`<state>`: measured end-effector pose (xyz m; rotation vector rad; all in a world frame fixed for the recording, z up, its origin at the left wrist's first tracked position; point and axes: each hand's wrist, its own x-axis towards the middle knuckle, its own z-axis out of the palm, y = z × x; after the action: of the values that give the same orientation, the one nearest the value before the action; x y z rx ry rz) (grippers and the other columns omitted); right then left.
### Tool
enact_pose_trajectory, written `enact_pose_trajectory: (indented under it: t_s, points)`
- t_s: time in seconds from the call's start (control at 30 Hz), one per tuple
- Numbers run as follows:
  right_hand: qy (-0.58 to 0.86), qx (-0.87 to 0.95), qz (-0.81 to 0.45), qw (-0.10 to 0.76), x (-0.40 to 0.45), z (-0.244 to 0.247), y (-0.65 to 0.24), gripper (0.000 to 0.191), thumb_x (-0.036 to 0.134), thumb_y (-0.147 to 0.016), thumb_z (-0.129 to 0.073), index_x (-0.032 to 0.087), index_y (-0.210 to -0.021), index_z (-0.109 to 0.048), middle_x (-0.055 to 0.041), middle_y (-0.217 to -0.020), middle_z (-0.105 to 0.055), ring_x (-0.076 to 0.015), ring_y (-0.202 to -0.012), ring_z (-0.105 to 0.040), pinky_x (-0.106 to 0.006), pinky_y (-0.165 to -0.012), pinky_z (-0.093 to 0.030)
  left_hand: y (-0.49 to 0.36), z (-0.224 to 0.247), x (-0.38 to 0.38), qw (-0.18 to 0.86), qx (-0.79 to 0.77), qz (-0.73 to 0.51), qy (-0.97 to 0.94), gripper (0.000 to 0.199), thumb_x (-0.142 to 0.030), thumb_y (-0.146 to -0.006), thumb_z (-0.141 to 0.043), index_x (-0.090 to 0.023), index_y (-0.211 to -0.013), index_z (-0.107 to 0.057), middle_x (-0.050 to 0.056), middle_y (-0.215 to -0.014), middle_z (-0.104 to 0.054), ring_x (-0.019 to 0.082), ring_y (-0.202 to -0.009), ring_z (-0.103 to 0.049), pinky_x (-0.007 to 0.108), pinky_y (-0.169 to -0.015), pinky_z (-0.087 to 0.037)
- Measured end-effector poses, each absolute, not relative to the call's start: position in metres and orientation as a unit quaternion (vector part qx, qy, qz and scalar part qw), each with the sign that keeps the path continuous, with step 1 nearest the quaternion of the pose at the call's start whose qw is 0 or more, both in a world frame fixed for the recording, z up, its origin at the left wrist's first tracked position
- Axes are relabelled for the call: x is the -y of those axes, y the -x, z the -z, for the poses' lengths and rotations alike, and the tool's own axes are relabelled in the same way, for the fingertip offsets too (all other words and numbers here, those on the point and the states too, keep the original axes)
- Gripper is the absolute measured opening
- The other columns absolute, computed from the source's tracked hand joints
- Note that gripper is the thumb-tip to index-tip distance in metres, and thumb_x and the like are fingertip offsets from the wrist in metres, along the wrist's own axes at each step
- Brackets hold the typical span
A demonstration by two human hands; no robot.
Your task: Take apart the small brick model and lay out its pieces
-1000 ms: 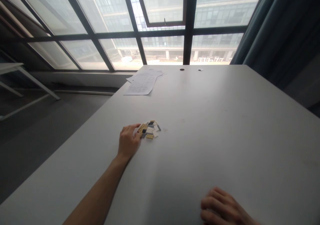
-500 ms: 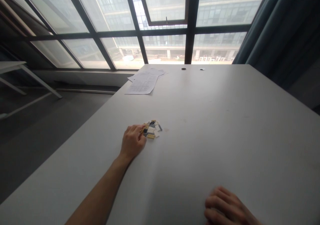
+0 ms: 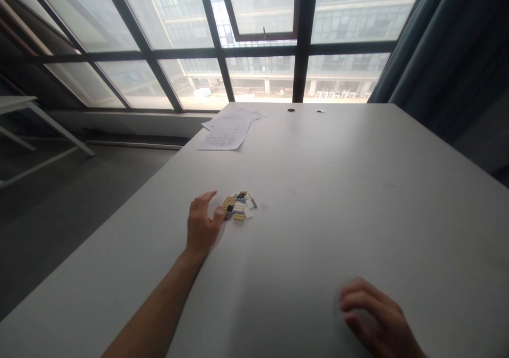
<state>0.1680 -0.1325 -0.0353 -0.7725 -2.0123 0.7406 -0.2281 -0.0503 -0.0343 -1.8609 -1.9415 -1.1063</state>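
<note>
A small heap of building bricks (image 3: 239, 207), tan, white, grey and black, lies left of the middle of the white table (image 3: 318, 215). Just to its left is my left hand (image 3: 202, 223), thumb and fingers spread apart and nothing held between them. The thumb tip comes close to the heap's edge; whether it touches I cannot tell. Low on the right, my right hand (image 3: 376, 315) hovers or rests at the table with fingers curved and a gap between them and the thumb. It holds nothing and is slightly blurred.
Several printed sheets of paper (image 3: 228, 132) lie at the table's far left. Two round cable holes (image 3: 291, 110) sit near the back edge. Beyond stand large windows (image 3: 262, 77), with a dark curtain (image 3: 433, 61) at right and another white table (image 3: 18, 103) at left.
My left hand has drawn back left from the bricks and its fingers have spread. My right hand has moved slightly up and right, its fingers parting from the thumb.
</note>
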Motion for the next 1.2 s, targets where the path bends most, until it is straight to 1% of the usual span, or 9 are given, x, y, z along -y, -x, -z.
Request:
enact_pose_trajectory:
  t_s: [0.13,0.23,0.3,0.4,0.77,0.87,0.97,1.07,1.2]
  points:
    - [0.399,0.626,-0.378,0.553,0.109,0.024,-0.205,0.049,0.044,-0.099,-0.018,0.026,-0.104,-0.064,-0.0077,-0.089,-0.069,-0.0229,-0.079,-0.068,-0.037,-0.071,-0.056,0.215,0.011,0.064,0.141,0.602,0.414,0.668,0.066,-0.056,-0.093,-0.032,-0.022,-0.148,-0.018,0.013,-0.149,-0.030,0.030,-0.137,-0.030,0.048,-0.112,-0.027]
    - [0.377,0.664,-0.330,0.556,0.101,0.003,-0.224,0.077,0.066,-0.089,0.000,0.026,-0.139,-0.043,-0.0115,-0.139,-0.050,-0.0334,-0.126,-0.049,-0.051,-0.096,-0.047,0.185,-0.012,0.081,0.115,0.518,0.359,0.768,0.083,-0.073,-0.086,-0.018,-0.026,-0.150,0.003,0.008,-0.158,-0.006,0.036,-0.144,-0.006,0.057,-0.115,-0.012]
    - [0.354,0.784,-0.242,0.449,0.104,-0.008,-0.227,0.088,0.079,-0.081,-0.012,0.023,-0.148,-0.027,-0.0096,-0.153,-0.029,-0.0362,-0.139,-0.028,-0.055,-0.109,-0.031,0.160,-0.018,0.092,0.048,0.445,0.248,0.859,0.098,-0.082,-0.076,-0.026,-0.028,-0.150,0.010,0.008,-0.159,-0.004,0.038,-0.144,-0.004,0.058,-0.115,-0.008]
    - [0.281,0.933,-0.131,0.181,0.109,-0.009,-0.220,0.098,0.080,-0.074,-0.042,0.020,-0.149,-0.025,-0.0116,-0.153,-0.029,-0.0369,-0.141,-0.022,-0.056,-0.115,-0.014,0.126,-0.009,0.104,-0.103,0.353,0.061,0.928,0.104,-0.076,-0.074,-0.047,-0.026,-0.151,0.001,0.009,-0.157,-0.014,0.034,-0.143,-0.015,0.052,-0.117,-0.009]
    - [0.252,0.954,-0.162,0.015,0.108,0.021,-0.215,0.096,0.067,-0.079,-0.053,0.019,-0.151,-0.013,-0.0138,-0.154,-0.025,-0.0350,-0.141,-0.023,-0.058,-0.114,-0.013,0.108,0.013,0.110,-0.203,0.307,0.007,0.930,0.100,-0.069,-0.077,-0.052,-0.020,-0.151,-0.006,0.012,-0.156,-0.012,0.033,-0.143,-0.013,0.053,-0.117,-0.006]
    - [0.256,0.950,-0.165,0.070,0.110,0.025,-0.214,0.081,0.063,-0.081,-0.056,0.019,-0.145,-0.032,-0.0148,-0.147,-0.039,-0.0348,-0.136,-0.033,-0.056,-0.113,-0.020,0.107,0.013,0.110,-0.223,0.325,0.040,0.918,0.094,-0.068,-0.077,-0.055,-0.022,-0.150,-0.018,0.012,-0.155,-0.021,0.033,-0.142,-0.020,0.053,-0.117,-0.009]
    - [0.306,0.906,-0.209,0.203,0.115,0.032,-0.211,0.032,0.044,-0.091,-0.052,0.019,-0.107,-0.061,-0.0123,-0.112,-0.065,-0.0262,-0.112,-0.057,-0.042,-0.098,-0.043,0.112,0.015,0.107,-0.280,0.391,0.166,0.861,0.063,-0.059,-0.085,-0.050,-0.024,-0.137,-0.045,0.010,-0.144,-0.045,0.028,-0.132,-0.042,0.044,-0.112,-0.031]
    - [0.356,0.847,-0.268,0.290,0.118,0.038,-0.208,0.023,0.032,-0.094,-0.047,0.020,-0.078,-0.056,-0.0051,-0.077,-0.062,-0.0176,-0.078,-0.060,-0.029,-0.071,-0.048,0.129,0.016,0.099,-0.298,0.457,0.298,0.784,0.037,-0.046,-0.092,-0.046,-0.022,-0.114,-0.062,0.008,-0.116,-0.066,0.021,-0.108,-0.061,0.033,-0.094,-0.048]
    - [0.348,0.845,-0.269,0.303,0.119,0.039,-0.202,0.022,0.030,-0.094,-0.048,0.020,-0.073,-0.051,-0.0028,-0.072,-0.058,-0.0158,-0.069,-0.055,-0.027,-0.064,-0.045,0.172,0.019,0.077,-0.131,0.535,0.382,0.742,0.024,-0.038,-0.090,-0.052,-0.021,-0.099,-0.065,0.007,-0.102,-0.068,0.021,-0.101,-0.061,0.034,-0.093,-0.046]
